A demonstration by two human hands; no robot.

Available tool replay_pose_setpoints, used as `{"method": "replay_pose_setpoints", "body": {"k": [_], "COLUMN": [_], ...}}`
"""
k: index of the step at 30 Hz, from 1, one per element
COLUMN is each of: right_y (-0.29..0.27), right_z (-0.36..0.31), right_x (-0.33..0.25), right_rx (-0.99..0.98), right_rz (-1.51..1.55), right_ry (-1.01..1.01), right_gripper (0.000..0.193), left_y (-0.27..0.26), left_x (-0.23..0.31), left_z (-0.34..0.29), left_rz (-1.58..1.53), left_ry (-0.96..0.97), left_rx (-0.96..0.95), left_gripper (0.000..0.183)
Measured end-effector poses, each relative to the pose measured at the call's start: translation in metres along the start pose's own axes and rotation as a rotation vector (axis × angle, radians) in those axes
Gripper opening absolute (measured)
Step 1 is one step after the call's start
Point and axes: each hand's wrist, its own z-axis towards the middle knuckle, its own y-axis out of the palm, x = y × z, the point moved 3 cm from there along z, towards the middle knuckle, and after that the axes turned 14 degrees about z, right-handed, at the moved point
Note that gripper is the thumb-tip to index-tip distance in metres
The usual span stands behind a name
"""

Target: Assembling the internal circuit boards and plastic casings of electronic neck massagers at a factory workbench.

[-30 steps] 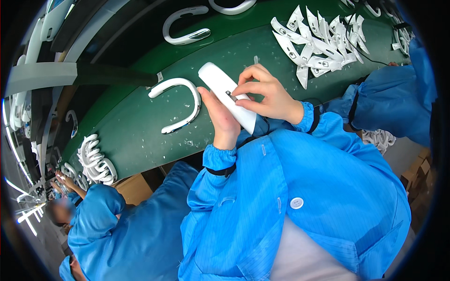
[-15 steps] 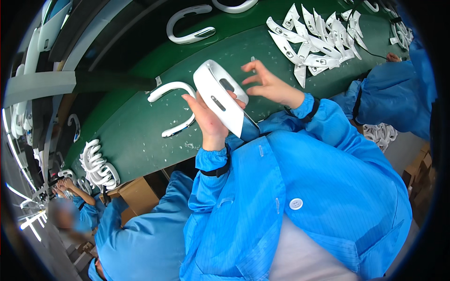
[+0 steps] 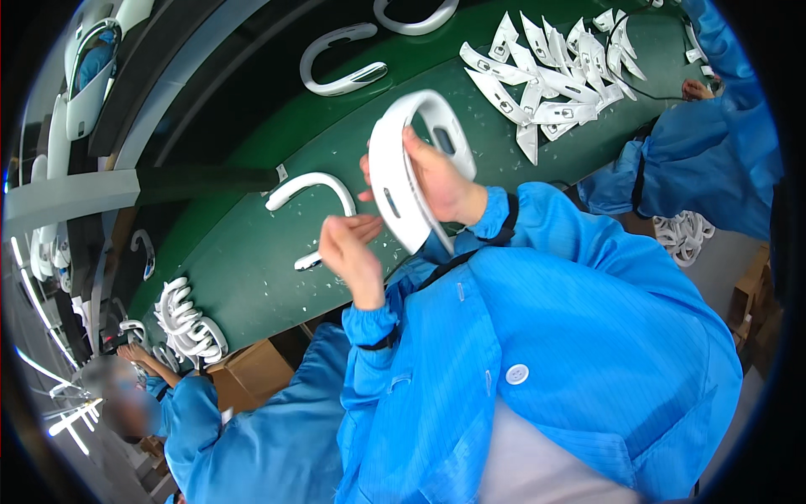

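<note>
My right hand (image 3: 443,183) grips a white U-shaped plastic neckband casing (image 3: 393,172) above the table's near edge. The casing stands roughly upright, with a dark slot in its outer face and another in its far arm. Close to the casing's left side is my left hand (image 3: 353,259), its fingers stretched out and slightly blurred, with nothing visible in them. Behind that hand a similar white U-shaped piece (image 3: 315,180) lies on the green table; the hand hides part of it.
White curved sheet-like pieces (image 3: 537,80) lie heaped at the far right of the green table (image 3: 252,260). Another U-shaped casing (image 3: 344,86) rests farther back. Stacked white casings (image 3: 186,321) stand at left, near a cardboard box (image 3: 256,370). Blue-sleeved co-workers sit on both sides.
The casing has passed from my left hand to my right and turned slightly. My left hand has let go and moved down and left of it.
</note>
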Motion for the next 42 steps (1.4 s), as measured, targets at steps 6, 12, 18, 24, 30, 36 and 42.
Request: {"method": "replay_pose_setpoints", "body": {"k": [6,12,18,24,30,36,42], "right_y": [0.02,0.03,0.046,0.038,0.031,0.018,0.021], "right_z": [-0.004,-0.012,-0.024,-0.024,-0.027,-0.021,-0.022], "right_x": [-0.008,-0.002,-0.004,-0.001,0.007,0.009,0.017], "right_rx": [0.078,0.108,-0.123,-0.181,-0.096,0.155,0.0], "right_rz": [-0.278,-0.411,-0.214,-0.225,-0.168,-0.161,0.02], "right_ry": [-0.097,-0.083,0.076,-0.047,-0.134,-0.059,-0.03], "right_gripper": [0.045,0.05,0.041,0.042,0.061,0.055,0.036], "left_y": [0.015,0.013,0.014,0.007,-0.002,-0.016,-0.002], "left_x": [0.057,0.061,0.066,0.074,0.067,0.063,0.058], "left_z": [-0.03,-0.036,-0.047,-0.055,-0.062,-0.063,-0.052], "left_rz": [0.297,0.25,0.183,0.204,0.025,0.021,0.471], "left_ry": [0.402,0.315,0.387,0.35,0.243,0.199,0.482], "left_rx": [-0.161,-0.222,-0.195,-0.179,-0.092,0.006,0.003], "left_gripper": [0.054,0.065,0.067,0.068,0.072,0.059,0.07]}}
